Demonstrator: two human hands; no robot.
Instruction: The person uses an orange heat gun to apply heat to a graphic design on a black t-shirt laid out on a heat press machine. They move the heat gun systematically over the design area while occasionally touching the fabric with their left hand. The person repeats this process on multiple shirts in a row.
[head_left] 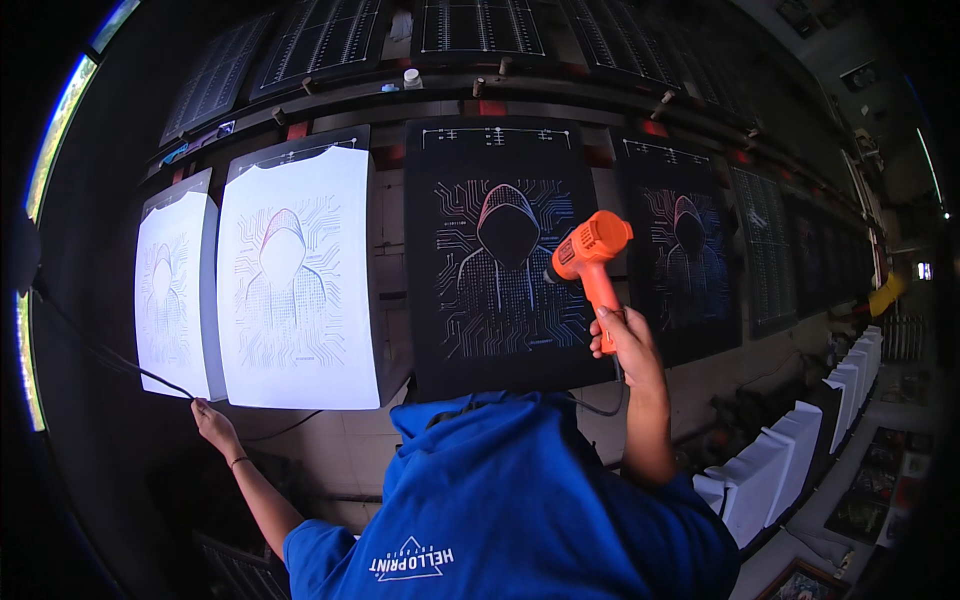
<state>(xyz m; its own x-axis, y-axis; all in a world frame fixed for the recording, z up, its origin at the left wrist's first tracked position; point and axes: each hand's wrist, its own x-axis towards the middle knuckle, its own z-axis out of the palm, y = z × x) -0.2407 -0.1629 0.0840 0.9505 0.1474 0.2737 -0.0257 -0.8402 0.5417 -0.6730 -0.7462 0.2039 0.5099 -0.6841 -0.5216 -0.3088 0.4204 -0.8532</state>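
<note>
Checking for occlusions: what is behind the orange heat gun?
Behind the orange heat gun is the printed right side of the middle black panel; whatever the tool covers cannot be seen.

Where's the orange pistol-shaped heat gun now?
In the head view, right of centre, the heat gun is in the right hand, nozzle over the middle black printed panel.

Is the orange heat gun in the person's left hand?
No, the right hand grips the orange heat gun, while the left hand is away by the white shirts.
</note>
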